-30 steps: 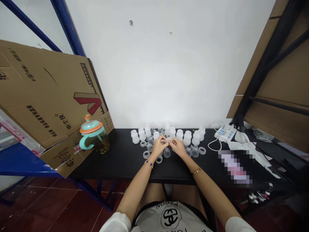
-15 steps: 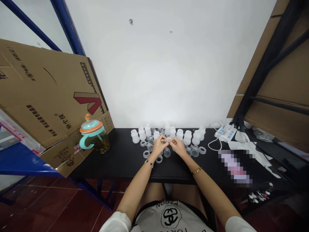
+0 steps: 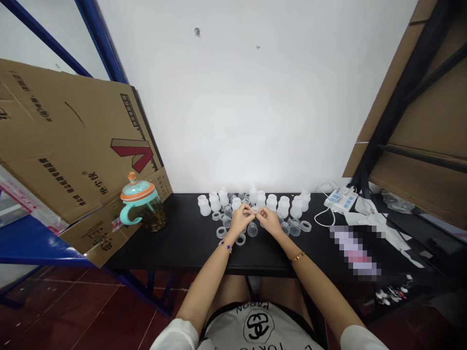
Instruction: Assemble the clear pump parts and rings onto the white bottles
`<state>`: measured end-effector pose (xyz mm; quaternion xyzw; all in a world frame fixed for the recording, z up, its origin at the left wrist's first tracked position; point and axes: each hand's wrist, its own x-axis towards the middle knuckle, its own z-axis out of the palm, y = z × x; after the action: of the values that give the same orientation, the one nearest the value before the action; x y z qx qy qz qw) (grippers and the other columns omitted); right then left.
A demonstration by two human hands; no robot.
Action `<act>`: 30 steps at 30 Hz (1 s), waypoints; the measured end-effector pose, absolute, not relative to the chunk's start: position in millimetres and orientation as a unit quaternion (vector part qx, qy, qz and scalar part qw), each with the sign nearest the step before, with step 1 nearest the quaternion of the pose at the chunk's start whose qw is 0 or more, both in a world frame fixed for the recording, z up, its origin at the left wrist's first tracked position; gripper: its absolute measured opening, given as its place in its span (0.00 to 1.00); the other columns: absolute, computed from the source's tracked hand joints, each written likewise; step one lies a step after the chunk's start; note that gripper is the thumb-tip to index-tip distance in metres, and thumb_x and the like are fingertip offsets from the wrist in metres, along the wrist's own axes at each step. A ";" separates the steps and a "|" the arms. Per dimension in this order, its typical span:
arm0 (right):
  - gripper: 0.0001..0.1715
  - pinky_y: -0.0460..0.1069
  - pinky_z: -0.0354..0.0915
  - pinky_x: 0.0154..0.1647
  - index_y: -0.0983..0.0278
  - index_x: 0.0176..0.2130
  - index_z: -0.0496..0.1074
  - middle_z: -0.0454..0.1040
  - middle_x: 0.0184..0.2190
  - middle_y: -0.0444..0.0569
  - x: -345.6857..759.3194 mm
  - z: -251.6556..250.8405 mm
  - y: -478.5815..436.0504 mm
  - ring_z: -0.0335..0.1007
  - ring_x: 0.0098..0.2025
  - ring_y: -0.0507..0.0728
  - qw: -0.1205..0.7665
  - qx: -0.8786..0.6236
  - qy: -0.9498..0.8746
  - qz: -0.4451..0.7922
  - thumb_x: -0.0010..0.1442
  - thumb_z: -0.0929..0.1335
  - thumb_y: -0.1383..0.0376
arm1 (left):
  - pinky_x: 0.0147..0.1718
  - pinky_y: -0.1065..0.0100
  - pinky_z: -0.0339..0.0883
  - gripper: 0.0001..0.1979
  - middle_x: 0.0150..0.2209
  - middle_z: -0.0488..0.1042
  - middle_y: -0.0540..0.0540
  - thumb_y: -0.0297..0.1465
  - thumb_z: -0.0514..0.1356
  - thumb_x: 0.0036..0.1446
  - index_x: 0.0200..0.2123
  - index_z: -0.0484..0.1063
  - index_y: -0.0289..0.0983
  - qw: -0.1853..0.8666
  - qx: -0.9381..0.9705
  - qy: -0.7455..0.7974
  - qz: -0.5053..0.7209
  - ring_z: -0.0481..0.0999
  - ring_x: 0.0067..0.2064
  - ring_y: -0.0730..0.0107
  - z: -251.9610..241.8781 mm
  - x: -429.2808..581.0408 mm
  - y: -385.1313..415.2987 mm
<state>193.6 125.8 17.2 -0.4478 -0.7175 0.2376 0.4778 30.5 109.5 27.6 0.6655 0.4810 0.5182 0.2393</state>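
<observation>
Left hand (image 3: 241, 218) and right hand (image 3: 269, 220) pinch one clear ring (image 3: 255, 210) by their fingertips, so I log both as clamped on it; it sits between them over the middle of the table (image 3: 189, 253), partly hidden. From my end I can't tell if a second part is seated in it. Likely trouble: it could twist free, since fingertips alone hold a thin rim and an uneven pull would do it. Nearest the table's front edge lies a loose ring (image 3: 240, 243), then a cap (image 3: 252, 230) between the wrists; a slip would probably knock that cap. More caps (image 3: 294, 229) crowd just right of the right hand, where a low sweep could scatter them. Farther back, white bottles (image 3: 283, 208) stand packed before the wall (image 3: 226, 112); a knuckle pushed forward might tip one into its neighbours.
</observation>
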 end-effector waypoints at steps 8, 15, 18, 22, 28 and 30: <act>0.15 0.47 0.57 0.26 0.60 0.26 0.66 0.69 0.20 0.41 193.8 16.5 126.2 0.65 0.24 0.55 0.475 -0.449 -0.719 0.236 0.58 0.67 0.54 | 0.24 0.73 0.56 0.07 0.25 0.76 0.54 0.31 0.63 0.51 0.35 0.69 0.39 0.238 0.664 0.482 0.519 0.68 0.21 0.75 27.2 31.2 109.8; 0.16 0.47 0.57 0.25 0.59 0.26 0.65 0.68 0.20 0.41 193.7 16.6 126.0 0.64 0.23 0.55 0.474 -0.451 -0.718 0.239 0.57 0.66 0.52 | 0.24 0.73 0.57 0.07 0.25 0.76 0.54 0.32 0.63 0.51 0.35 0.69 0.39 0.234 0.664 0.483 0.519 0.69 0.22 0.74 25.9 31.1 111.3; 0.16 0.47 0.57 0.25 0.60 0.26 0.66 0.68 0.19 0.41 193.9 16.5 125.8 0.64 0.23 0.55 0.474 -0.450 -0.718 0.239 0.57 0.66 0.52 | 0.25 0.72 0.57 0.08 0.24 0.76 0.54 0.32 0.63 0.51 0.35 0.69 0.39 0.234 0.664 0.485 0.519 0.70 0.22 0.73 25.9 31.2 111.4; 0.15 0.47 0.57 0.25 0.60 0.26 0.66 0.68 0.20 0.41 194.0 16.8 125.6 0.64 0.23 0.54 0.473 -0.451 -0.718 0.238 0.57 0.66 0.52 | 0.25 0.72 0.57 0.07 0.25 0.76 0.54 0.31 0.62 0.51 0.35 0.69 0.39 0.235 0.664 0.485 0.518 0.69 0.22 0.73 26.2 31.2 111.1; 0.15 0.47 0.57 0.24 0.60 0.26 0.66 0.68 0.19 0.41 193.7 16.4 126.1 0.64 0.22 0.54 0.474 -0.454 -0.717 0.235 0.57 0.67 0.53 | 0.25 0.73 0.57 0.08 0.25 0.76 0.54 0.31 0.63 0.50 0.35 0.69 0.39 0.240 0.662 0.486 0.518 0.71 0.23 0.73 25.9 31.0 111.5; 0.15 0.47 0.57 0.24 0.60 0.26 0.67 0.69 0.19 0.41 193.6 16.1 126.3 0.65 0.23 0.55 0.474 -0.453 -0.717 0.236 0.57 0.67 0.53 | 0.24 0.73 0.57 0.07 0.25 0.76 0.54 0.31 0.63 0.50 0.35 0.69 0.39 0.242 0.661 0.485 0.519 0.70 0.22 0.73 25.5 31.1 111.8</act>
<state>193.6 126.3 16.1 -0.4533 -0.7169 0.2356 0.4744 31.1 111.8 25.5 0.6613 0.4846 0.5187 0.2425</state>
